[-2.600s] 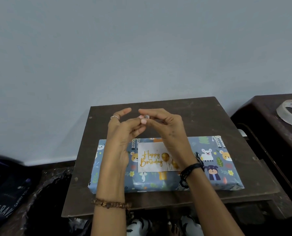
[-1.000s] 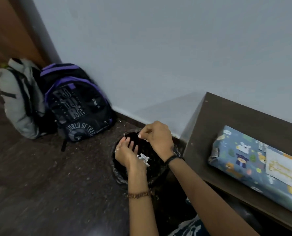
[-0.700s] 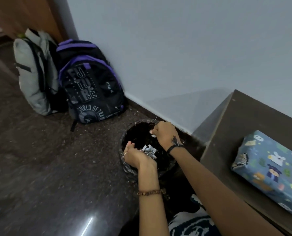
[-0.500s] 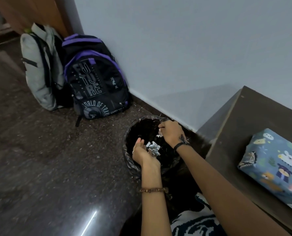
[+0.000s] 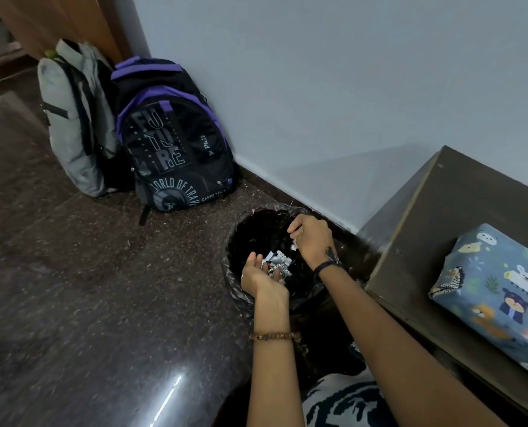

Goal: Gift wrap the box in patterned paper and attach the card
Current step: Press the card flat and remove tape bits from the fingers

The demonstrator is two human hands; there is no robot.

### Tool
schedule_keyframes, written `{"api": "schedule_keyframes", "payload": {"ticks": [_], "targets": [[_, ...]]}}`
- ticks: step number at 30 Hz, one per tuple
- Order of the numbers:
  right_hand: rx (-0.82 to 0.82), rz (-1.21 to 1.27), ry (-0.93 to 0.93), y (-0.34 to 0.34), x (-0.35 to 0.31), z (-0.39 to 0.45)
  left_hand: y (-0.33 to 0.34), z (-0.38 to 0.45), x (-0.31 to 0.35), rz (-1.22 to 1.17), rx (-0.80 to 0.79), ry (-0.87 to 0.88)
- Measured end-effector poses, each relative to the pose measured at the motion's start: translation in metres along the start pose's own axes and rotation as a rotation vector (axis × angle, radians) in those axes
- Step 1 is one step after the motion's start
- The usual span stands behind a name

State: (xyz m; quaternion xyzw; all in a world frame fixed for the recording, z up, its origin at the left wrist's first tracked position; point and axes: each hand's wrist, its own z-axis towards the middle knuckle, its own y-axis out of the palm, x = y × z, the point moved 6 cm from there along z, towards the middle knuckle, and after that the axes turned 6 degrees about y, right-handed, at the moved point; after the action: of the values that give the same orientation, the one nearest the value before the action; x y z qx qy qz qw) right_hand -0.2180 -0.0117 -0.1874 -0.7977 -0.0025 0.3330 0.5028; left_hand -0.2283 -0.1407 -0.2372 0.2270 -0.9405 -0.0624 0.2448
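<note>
Both hands over black bin point(image 5: 250, 229), lower middle. Left hand point(image 5: 261, 277) cupped, palm up, holding paper scraps point(image 5: 276, 265). Right hand point(image 5: 312, 238) just above, fingers curled, pinching small white bit. Wrapped box point(image 5: 497, 294) far right on table point(image 5: 441, 217), right hand nearer.

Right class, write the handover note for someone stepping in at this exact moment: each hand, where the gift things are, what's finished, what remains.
Left hand: palm up over the bin, cupping paper scraps.
Right hand: above the bin, pinching a small scrap.
Wrapped box: lies on the table to the right, fully covered in patterned paper.
Card: not in view now.
Done: the wrapping.
Left: drop the scraps into the bin, then check that the card is fixed on.
</note>
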Motion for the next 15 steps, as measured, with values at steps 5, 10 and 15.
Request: {"api": "schedule_keyframes", "payload": {"ticks": [5, 10, 15], "targets": [[0.021, 0.156, 0.091, 0.001, 0.009, 0.005, 0.001, 0.002, -0.008, -0.023, 0.002, 0.000], [0.017, 0.251, 0.069, 0.007, 0.011, 0.004, -0.008, 0.009, -0.015, -0.039, 0.036, -0.029], [-0.042, 0.326, 0.117, 0.010, 0.011, -0.003, -0.013, 0.009, -0.010, -0.018, 0.068, 0.002]]}}
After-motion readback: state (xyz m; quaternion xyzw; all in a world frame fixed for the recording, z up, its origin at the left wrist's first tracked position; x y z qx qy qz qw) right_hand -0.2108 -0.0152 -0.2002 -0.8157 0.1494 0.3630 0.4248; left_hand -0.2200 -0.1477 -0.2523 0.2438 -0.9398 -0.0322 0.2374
